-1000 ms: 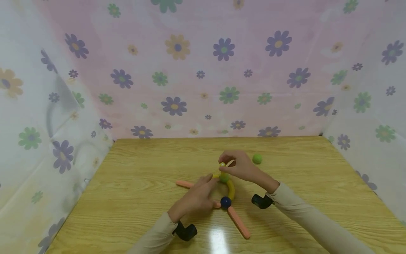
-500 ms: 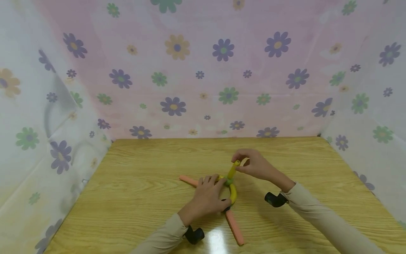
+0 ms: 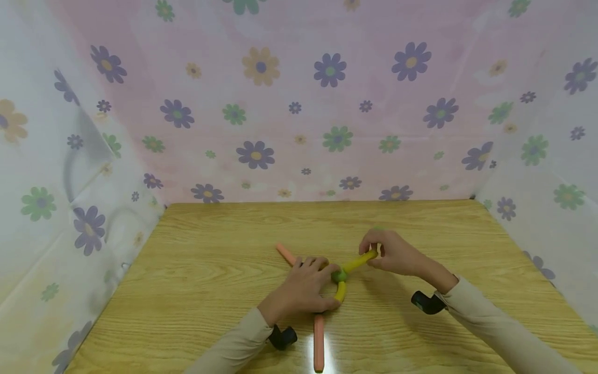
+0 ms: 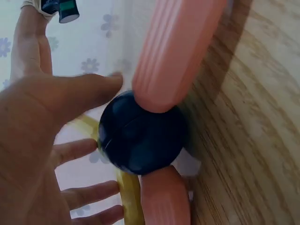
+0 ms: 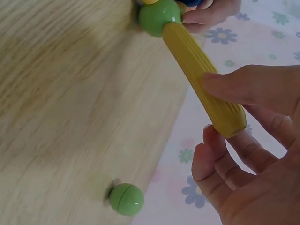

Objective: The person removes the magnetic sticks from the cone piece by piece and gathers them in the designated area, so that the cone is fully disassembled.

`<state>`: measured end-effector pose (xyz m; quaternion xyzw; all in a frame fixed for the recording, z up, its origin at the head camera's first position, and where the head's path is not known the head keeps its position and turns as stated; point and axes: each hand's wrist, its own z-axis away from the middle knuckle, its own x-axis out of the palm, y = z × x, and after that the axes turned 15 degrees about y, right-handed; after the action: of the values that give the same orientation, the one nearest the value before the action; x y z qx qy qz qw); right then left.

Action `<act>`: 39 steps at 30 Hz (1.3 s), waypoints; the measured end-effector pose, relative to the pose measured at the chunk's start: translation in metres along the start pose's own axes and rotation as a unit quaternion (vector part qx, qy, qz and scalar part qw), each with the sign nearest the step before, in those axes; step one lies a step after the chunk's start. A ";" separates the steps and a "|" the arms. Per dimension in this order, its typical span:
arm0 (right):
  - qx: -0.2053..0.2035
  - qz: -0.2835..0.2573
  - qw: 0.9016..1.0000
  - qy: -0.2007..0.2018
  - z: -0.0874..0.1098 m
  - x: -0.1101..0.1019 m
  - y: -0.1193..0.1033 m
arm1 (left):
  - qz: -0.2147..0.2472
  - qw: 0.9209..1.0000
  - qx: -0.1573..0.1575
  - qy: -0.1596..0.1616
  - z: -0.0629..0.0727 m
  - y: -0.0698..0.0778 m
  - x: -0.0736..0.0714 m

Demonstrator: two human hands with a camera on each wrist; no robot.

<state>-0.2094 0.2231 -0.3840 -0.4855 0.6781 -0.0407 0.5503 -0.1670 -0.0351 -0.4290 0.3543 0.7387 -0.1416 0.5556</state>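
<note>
The right hand [image 3: 392, 253] pinches the yellow rod [image 3: 357, 262], just right of the green ball [image 3: 341, 276]; the left hand [image 3: 306, 286] spreads loosely, thumb by the navy ball [image 4: 143, 136]; the rod is likely light, stiff, ribbed against slipping, best held near its free end

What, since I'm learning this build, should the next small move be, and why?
Probably bring the loose green ball to the bare end of the straight yellow rod: the right hand pinches that rod, its other end meets a second green ball, and the loose one lies nearby on the wooden table.
</note>
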 end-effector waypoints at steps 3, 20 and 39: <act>0.008 -0.014 1.000 -0.006 0.006 -0.001 0.002 | -0.006 1.000 0.013 -0.001 -0.002 -0.001 0.001; 0.108 -0.154 0.981 0.045 0.048 0.010 0.029 | -0.013 0.998 0.041 -0.037 -0.005 -0.007 -0.009; 0.206 -0.151 0.965 0.060 0.063 0.020 0.038 | -0.026 0.998 0.038 -0.051 -0.006 -0.006 -0.009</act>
<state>-0.1815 0.2592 -0.4455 -0.4550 0.6062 -0.2910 0.5838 -0.1747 -0.0391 -0.4199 0.3482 0.7125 -0.2020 0.5747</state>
